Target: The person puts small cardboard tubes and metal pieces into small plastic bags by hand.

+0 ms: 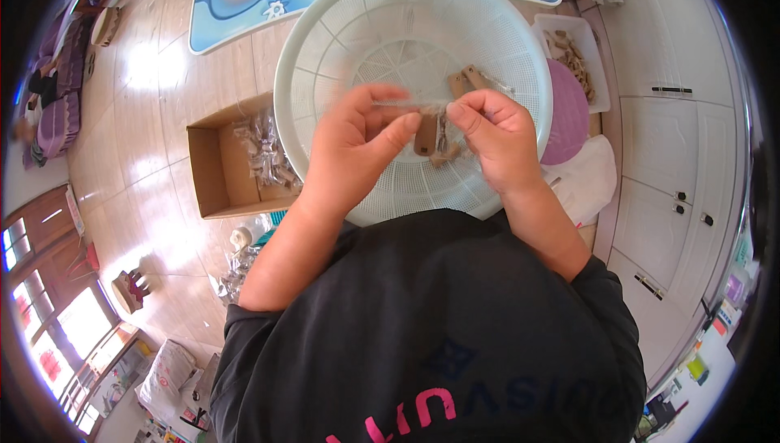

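Note:
Over a large round pale-green mesh basket (290,77), my two hands hold a small clear plastic bag (431,108) between them. My right hand (500,138) pinches its right edge between thumb and fingers. At the left edge, my left hand (353,151) has its thumb and fingers closed toward the film, the fingertips blurred. Just below the film, between the hands, a flat brown rounded piece (424,136) shows beside a thin dark strand (442,130); whether both are inside the bag I cannot tell. More brown pieces (471,79) lie in the basket beyond my right hand.
Left of the basket, an open cardboard box (213,187) holds several bagged items. At right stand a white bin (601,69) of brown pieces, a purple round surface (569,110) and a white plastic bag (597,179). A blue patterned table (236,8) is beyond; white cabinets (658,142) line the right.

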A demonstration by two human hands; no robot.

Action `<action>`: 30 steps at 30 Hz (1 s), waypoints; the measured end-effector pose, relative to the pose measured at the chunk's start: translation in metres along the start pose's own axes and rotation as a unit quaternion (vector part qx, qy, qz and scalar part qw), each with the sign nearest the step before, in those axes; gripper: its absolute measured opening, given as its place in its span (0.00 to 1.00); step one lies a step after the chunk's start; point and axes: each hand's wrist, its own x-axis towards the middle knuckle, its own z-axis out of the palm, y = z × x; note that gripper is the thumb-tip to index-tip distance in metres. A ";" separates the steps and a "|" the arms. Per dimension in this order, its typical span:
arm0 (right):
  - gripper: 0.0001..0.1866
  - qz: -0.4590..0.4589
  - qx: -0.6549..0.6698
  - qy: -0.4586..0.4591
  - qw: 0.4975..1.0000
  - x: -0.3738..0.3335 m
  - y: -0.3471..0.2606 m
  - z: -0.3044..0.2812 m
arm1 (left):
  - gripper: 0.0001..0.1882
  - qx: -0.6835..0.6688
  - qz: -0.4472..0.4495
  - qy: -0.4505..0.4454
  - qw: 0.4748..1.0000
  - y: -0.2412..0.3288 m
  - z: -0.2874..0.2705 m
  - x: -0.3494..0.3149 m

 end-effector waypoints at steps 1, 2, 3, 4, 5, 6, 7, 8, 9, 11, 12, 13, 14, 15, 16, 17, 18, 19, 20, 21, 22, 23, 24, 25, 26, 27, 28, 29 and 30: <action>0.05 -0.010 -0.044 -0.019 0.999 0.000 -0.003 0.000 | 0.05 0.051 0.017 -0.008 0.999 -0.002 -0.006 0.000; 0.05 -0.020 -0.088 -0.038 0.995 -0.001 -0.007 0.000 | 0.06 0.101 0.034 -0.016 0.994 -0.001 -0.011 0.001; 0.05 -0.069 -0.105 -0.004 0.992 0.001 -0.012 -0.006 | 0.05 0.112 0.097 0.061 0.987 0.004 -0.017 -0.001; 0.06 -0.117 -0.123 0.035 0.985 0.001 -0.016 -0.018 | 0.04 0.085 0.199 0.096 0.972 0.010 -0.029 0.002; 0.07 -0.142 -0.097 0.075 0.982 0.003 -0.021 -0.041 | 0.04 0.072 0.242 0.159 0.954 0.015 -0.044 0.004; 0.08 -0.168 -0.069 0.110 0.977 0.004 -0.025 -0.067 | 0.04 0.016 0.276 0.199 0.940 0.016 -0.065 0.008; 0.08 -0.171 -0.103 0.176 0.964 0.000 -0.028 -0.092 | 0.04 0.042 0.290 0.261 0.920 0.020 -0.083 0.011; 0.09 -0.174 -0.134 0.237 0.946 -0.007 -0.029 -0.113 | 0.05 0.047 0.285 0.317 0.904 0.021 -0.101 0.011; 0.09 -0.175 -0.131 0.231 0.948 -0.010 -0.019 -0.132 | 0.05 0.084 0.270 0.373 0.884 0.019 -0.122 0.007; 0.10 -0.159 -0.350 0.379 0.841 -0.024 0.024 -0.172 | 0.05 0.131 0.199 0.428 0.872 -0.014 -0.177 0.008; 0.12 -0.083 -0.406 0.360 0.836 -0.038 0.049 -0.194 | 0.05 0.174 0.147 0.428 0.874 -0.040 -0.201 0.016; 0.14 -0.011 -0.453 0.332 0.828 -0.058 0.076 -0.209 | 0.07 0.190 0.111 0.431 0.875 -0.065 -0.228 0.014; 0.17 0.185 -0.520 0.253 0.794 -0.072 0.097 -0.220 | 0.07 0.191 0.110 0.429 0.876 -0.080 -0.243 0.011; 0.18 0.176 -0.514 0.180 0.820 -0.092 0.136 -0.245 | 0.09 0.229 0.050 0.435 0.870 -0.089 -0.252 0.007; 0.19 0.167 -0.503 0.107 0.841 -0.113 0.176 -0.266 | 0.10 0.266 -0.010 0.437 0.859 -0.093 -0.257 0.003; 0.19 0.244 -0.383 0.153 0.878 -0.128 0.204 -0.269 | 0.13 0.279 -0.016 0.431 0.858 -0.094 -0.261 0.001; 0.20 0.315 -0.253 0.194 0.894 -0.138 0.219 -0.269 | 0.13 0.280 -0.017 0.431 0.857 -0.088 -0.255 0.002; 0.20 0.316 -0.253 0.194 0.894 -0.141 0.217 -0.266 | 0.14 0.296 0.061 0.442 0.844 -0.077 -0.239 0.007; 0.20 0.352 -0.242 0.206 0.880 -0.137 0.205 -0.254 | 0.14 0.311 0.141 0.453 0.824 -0.062 -0.221 0.012; 0.21 0.387 -0.230 0.223 0.864 -0.135 0.191 -0.243 | 0.14 0.340 0.233 0.435 0.801 -0.048 -0.199 0.022; 0.21 0.387 -0.229 0.220 0.865 -0.129 0.178 -0.227 | 0.14 0.370 0.323 0.416 0.766 -0.027 -0.172 0.029; 0.23 0.372 -0.329 0.232 0.837 -0.122 0.165 -0.211 | 0.13 0.320 0.362 0.373 0.792 -0.014 -0.145 0.037; 0.26 0.353 -0.424 0.243 0.798 -0.119 0.160 -0.203 | 0.12 0.267 0.398 0.326 0.815 -0.003 -0.116 0.044; 0.26 0.354 -0.423 0.249 0.796 -0.121 0.173 -0.212 | 0.12 0.350 0.397 0.243 0.813 0.007 -0.087 0.051; 0.30 0.156 -0.508 0.236 0.814 -0.123 0.199 -0.226 | 0.12 0.431 0.393 0.160 0.796 0.016 -0.059 0.053; 0.35 -0.048 -0.570 0.212 0.792 -0.124 0.218 -0.237 | 0.14 0.481 0.381 0.052 0.788 0.017 -0.035 0.057; 0.35 -0.049 -0.570 0.211 0.792 -0.123 0.228 -0.243 | 0.17 0.524 0.362 -0.056 0.769 0.013 -0.013 0.063; 0.31 -0.017 -0.507 0.192 0.840 -0.119 0.232 -0.248 | 0.18 0.541 0.378 -0.119 0.742 0.005 0.002 0.067; 0.27 0.016 -0.441 0.174 0.881 -0.115 0.233 -0.251 | 0.19 0.552 0.392 -0.182 0.713 -0.008 0.014 0.073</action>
